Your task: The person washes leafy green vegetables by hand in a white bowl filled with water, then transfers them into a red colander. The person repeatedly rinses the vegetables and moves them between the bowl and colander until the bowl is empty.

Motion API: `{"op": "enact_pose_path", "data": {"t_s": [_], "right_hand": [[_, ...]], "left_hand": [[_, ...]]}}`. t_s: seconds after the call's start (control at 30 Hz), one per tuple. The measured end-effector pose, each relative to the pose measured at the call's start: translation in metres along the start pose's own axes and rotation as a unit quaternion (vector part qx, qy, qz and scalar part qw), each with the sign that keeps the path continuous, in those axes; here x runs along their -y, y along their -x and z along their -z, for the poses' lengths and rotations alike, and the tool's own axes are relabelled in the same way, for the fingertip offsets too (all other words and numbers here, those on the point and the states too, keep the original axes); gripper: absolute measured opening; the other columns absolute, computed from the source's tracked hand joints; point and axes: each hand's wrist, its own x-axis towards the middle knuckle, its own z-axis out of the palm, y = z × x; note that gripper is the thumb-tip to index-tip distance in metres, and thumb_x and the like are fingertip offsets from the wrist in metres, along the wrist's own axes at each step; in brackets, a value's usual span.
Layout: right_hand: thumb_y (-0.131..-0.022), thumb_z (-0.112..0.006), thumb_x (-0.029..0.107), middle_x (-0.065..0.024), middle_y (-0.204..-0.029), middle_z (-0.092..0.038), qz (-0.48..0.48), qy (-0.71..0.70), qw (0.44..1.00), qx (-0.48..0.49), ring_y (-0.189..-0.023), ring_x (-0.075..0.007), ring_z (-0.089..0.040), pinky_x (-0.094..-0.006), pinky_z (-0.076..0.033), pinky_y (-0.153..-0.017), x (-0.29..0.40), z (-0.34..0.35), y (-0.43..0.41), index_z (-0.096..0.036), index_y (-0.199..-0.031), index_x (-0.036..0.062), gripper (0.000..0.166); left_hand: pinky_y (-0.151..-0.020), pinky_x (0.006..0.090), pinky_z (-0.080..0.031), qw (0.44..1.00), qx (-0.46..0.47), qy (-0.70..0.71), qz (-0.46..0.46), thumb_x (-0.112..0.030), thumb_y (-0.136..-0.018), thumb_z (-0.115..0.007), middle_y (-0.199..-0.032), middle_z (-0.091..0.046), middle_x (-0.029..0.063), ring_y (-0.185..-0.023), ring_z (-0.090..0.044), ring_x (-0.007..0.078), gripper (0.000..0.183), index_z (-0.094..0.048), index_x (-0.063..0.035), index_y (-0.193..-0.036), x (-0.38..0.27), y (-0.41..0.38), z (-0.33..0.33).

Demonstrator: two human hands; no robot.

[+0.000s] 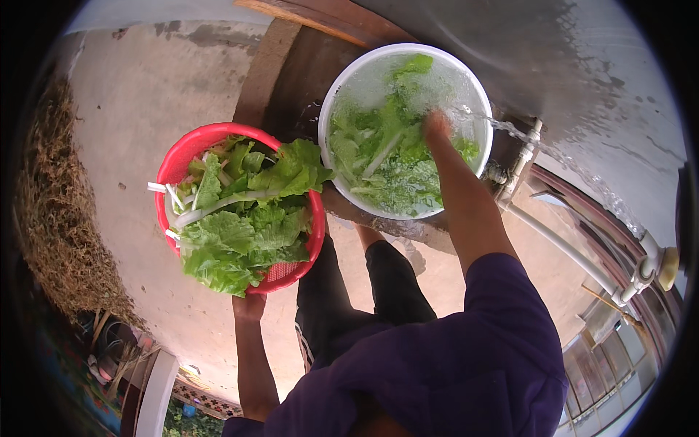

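Note:
My left hand (250, 306) grips the near rim of a red plastic mesh basket (314, 229), its fingers hidden under the basket. Leafy greens with white stalks (224, 235) fill the basket, and one big leaf hangs over its right rim towards the basin. My right hand (437, 124) is dipped in a round white basin (334, 185) full of water; its fingers are blurred and hidden by bubbles. More green leaves (390, 136) lie under the water around it. A stream of water (579, 169) shoots in from the right and lands beside my right hand.
The basin stands on a wet, dark ledge (292, 93) against a grey wall (568, 65). White pipes (562, 246) and an outlet (650, 257) are at the right. A heap of dry plant matter (65, 218) lies on the concrete floor (147, 109) at the left.

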Motion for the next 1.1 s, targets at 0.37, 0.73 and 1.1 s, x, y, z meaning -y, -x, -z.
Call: {"op": "enact_pose_path", "data": {"t_s": [0.37,0.73,1.1], "right_hand": [[-0.068,-0.060,0.014,-0.0205,-0.100,-0.058,0.108,-0.032,0.962,0.250,-0.089,-0.0274,-0.058,-0.0378,-0.047,-0.077,0.005,0.099,0.014,-0.056,-0.102,-0.0009,0.037],[-0.071,-0.061,0.005,-0.0086,-0.095,-0.059,0.085,-0.542,0.792,0.268,-0.083,-0.0183,-0.058,-0.0322,-0.049,-0.073,0.014,0.262,0.176,-0.054,-0.104,-0.0010,0.034],[-0.070,-0.057,0.001,-0.0013,-0.089,-0.060,0.204,-0.360,0.907,0.071,-0.081,-0.0108,-0.053,-0.0265,-0.042,-0.076,0.066,0.321,0.271,-0.057,-0.101,0.0007,0.031]], "left_hand": [[-0.091,0.0386,-0.043,0.999,-0.028,0.010,0.017,-0.002,-0.080,-0.040,-0.116,-0.050,0.0128,-0.107,-0.049,0.0258,0.032,-0.046,-0.0008,-0.111,-0.002,0.001,-0.001],[-0.086,0.0410,-0.047,0.999,0.029,0.032,0.030,0.001,-0.076,-0.041,-0.115,-0.050,0.0133,-0.103,-0.052,0.0269,0.041,-0.040,-0.0013,-0.117,-0.006,0.008,0.014],[-0.079,0.0397,-0.050,0.995,0.065,0.039,0.071,-0.004,-0.079,-0.042,-0.101,-0.056,0.0133,-0.091,-0.057,0.0279,0.029,-0.044,-0.0021,-0.108,-0.003,-0.025,0.028]]}}
